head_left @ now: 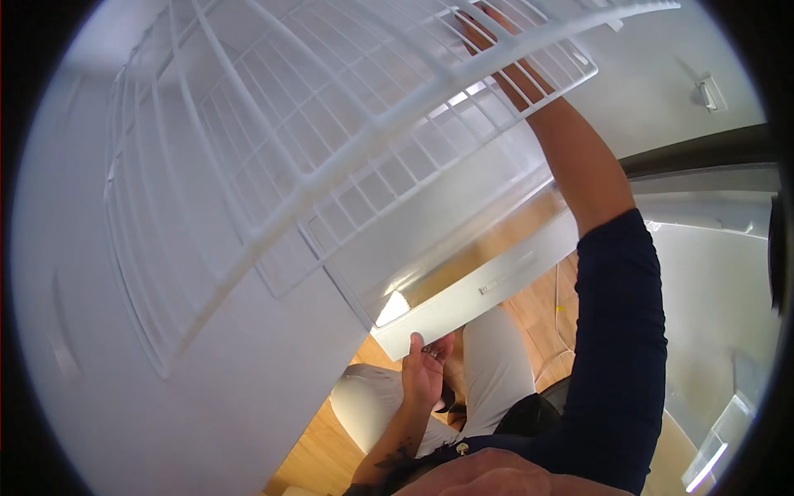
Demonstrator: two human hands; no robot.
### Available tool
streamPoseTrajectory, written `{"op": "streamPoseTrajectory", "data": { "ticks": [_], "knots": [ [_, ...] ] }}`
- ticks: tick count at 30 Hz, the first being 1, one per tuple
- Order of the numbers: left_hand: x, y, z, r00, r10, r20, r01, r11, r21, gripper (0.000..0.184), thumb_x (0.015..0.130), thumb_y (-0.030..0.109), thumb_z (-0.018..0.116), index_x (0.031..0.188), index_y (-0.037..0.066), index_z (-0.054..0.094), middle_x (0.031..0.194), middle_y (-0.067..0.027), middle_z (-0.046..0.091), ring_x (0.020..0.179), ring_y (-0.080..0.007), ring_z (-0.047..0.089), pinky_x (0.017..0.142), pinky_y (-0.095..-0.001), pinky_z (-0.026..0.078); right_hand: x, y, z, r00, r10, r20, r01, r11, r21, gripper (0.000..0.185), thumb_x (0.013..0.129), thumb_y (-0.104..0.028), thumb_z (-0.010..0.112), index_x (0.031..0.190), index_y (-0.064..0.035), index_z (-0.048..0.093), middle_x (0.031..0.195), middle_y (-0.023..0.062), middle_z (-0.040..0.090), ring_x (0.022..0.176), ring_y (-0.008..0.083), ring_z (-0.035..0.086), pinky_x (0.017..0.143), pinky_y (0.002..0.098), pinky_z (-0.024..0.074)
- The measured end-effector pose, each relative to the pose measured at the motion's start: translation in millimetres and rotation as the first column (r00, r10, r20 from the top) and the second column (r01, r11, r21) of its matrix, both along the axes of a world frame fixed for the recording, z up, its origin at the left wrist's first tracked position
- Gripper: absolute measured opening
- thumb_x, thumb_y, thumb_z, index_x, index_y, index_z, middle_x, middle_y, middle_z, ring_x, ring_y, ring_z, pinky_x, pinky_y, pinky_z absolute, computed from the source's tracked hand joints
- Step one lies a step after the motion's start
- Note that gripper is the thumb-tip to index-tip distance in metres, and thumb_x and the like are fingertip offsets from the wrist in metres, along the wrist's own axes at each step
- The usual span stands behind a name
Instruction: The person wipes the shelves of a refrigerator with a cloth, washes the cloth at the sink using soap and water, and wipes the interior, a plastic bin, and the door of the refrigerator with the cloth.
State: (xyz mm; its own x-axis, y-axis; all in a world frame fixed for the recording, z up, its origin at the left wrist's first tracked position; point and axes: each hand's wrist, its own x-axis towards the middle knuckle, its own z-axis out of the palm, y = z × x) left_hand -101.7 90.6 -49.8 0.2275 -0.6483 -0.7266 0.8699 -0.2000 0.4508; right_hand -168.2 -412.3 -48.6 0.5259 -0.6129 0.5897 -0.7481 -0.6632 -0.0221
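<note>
In the head view, my left hand (424, 376) is palm up at the near edge of a long white front panel (471, 295). Its thumb rests against the panel and its curled fingers are at the lower edge. Behind the panel is a see-through strip (488, 240) with wood tones showing in it; I cannot tell if it is a drawer or a shelf. My right arm, in a rolled navy sleeve, reaches up behind a white wire shelf (306, 186). The bars cover much of my right hand (488, 21) at the top edge, and its fingers are unclear.
A smooth white cabinet wall (190, 405) fills the left side. On the right are a white wall with a small clip (710, 93), a dark seal (703, 150) and the open door's inner side (703, 298). Below, a thin cord (558, 322) crosses the wooden floor beside my light trousers.
</note>
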Motion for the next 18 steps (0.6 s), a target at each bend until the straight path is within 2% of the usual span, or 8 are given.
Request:
{"op": "streamPoseTrajectory", "data": {
  "ticks": [5, 11, 13, 15, 16, 17, 18],
  "knots": [
    [-3, -3, 2, 0.999, 0.051, 0.003, -0.051, 0.998, -0.033, 0.035, 0.092, 0.034, 0.043, 0.111, 0.005, 0.050, 0.099, -0.0076, 0.062, 0.092, -0.0186, 0.060, 0.079, -0.0298, 0.048, -25, 14, -9, 0.994, -0.057, -0.093, 0.054, 0.998, -0.036, 0.029, 0.079, -0.011, 0.050, 0.107, -0.0107, 0.059, 0.118, 0.0177, 0.049, 0.113, 0.0359, 0.044, 0.095, 0.0474, 0.0349],
    [-1, -1, -1, 1.000, 0.027, 0.001, -0.027, 0.998, -0.049, 0.034, 0.092, 0.034, 0.044, 0.109, 0.005, 0.051, 0.099, -0.0076, 0.062, 0.092, -0.0183, 0.060, 0.077, -0.0289, 0.049, -65, 44, -28, 0.943, -0.168, -0.287, 0.137, 0.982, -0.126, 0.029, 0.079, -0.011, 0.050, 0.107, -0.0107, 0.059, 0.120, 0.0185, 0.049, 0.114, 0.0367, 0.044, 0.096, 0.0480, 0.0341],
    [0, -3, 0, 1.000, 0.019, -0.021, -0.021, 0.996, -0.090, 0.034, 0.092, 0.034, 0.044, 0.108, 0.005, 0.052, 0.099, -0.0076, 0.062, 0.092, -0.0188, 0.060, 0.077, -0.0289, 0.049, -74, 64, 0, 0.915, -0.208, -0.346, 0.157, 0.973, -0.172, 0.029, 0.079, -0.011, 0.050, 0.107, -0.0107, 0.059, 0.120, 0.0186, 0.049, 0.114, 0.0368, 0.044, 0.096, 0.0481, 0.0340],
    [0, 0, 3, 0.999, 0.006, -0.051, -0.012, 0.993, -0.117, 0.034, 0.092, 0.035, 0.044, 0.108, 0.005, 0.052, 0.099, -0.0077, 0.062, 0.092, -0.0192, 0.060, 0.076, -0.0288, 0.049, -80, 100, 40, 0.811, -0.216, -0.544, 0.110, 0.969, -0.222, 0.014, 0.077, -0.017, 0.057, 0.085, -0.0080, 0.064, 0.107, 0.0080, 0.053, 0.105, 0.0226, 0.049, 0.089, 0.0362, 0.0373],
    [1, -1, -2, 0.996, 0.012, -0.091, -0.023, 0.992, -0.127, 0.035, 0.092, 0.034, 0.043, 0.109, 0.003, 0.050, 0.099, -0.0094, 0.061, 0.091, -0.0198, 0.060, 0.077, -0.0287, 0.049, -74, 110, 45, 0.707, -0.333, -0.623, 0.280, 0.942, -0.186, 0.012, 0.076, -0.017, 0.057, 0.082, -0.0093, 0.065, 0.103, 0.0055, 0.057, 0.103, 0.0214, 0.049, 0.085, 0.0356, 0.0375],
    [3, 4, -4, 0.991, 0.018, -0.130, -0.035, 0.991, -0.128, 0.036, 0.093, 0.033, 0.042, 0.110, 0.002, 0.049, 0.099, -0.0111, 0.061, 0.090, -0.0203, 0.060, 0.077, -0.0286, 0.048, -73, 124, 51, 0.701, -0.340, -0.627, 0.288, 0.939, -0.188, 0.012, 0.076, -0.017, 0.057, 0.082, -0.0093, 0.065, 0.103, 0.0055, 0.057, 0.103, 0.0214, 0.049, 0.085, 0.0356, 0.0375],
    [7, 8, -8, 0.987, -0.024, -0.156, 0.002, 0.990, -0.141, 0.037, 0.093, 0.035, 0.041, 0.109, 0.002, 0.049, 0.105, -0.0119, 0.059, 0.097, -0.0221, 0.058, 0.080, -0.0304, 0.047, -70, 142, 69, 0.583, -0.330, -0.742, 0.443, 0.895, -0.050, 0.011, 0.075, -0.015, 0.058, 0.081, -0.0104, 0.065, 0.095, 0.0044, 0.059, 0.099, 0.0213, 0.049, 0.081, 0.0344, 0.0382]
  ]
}}
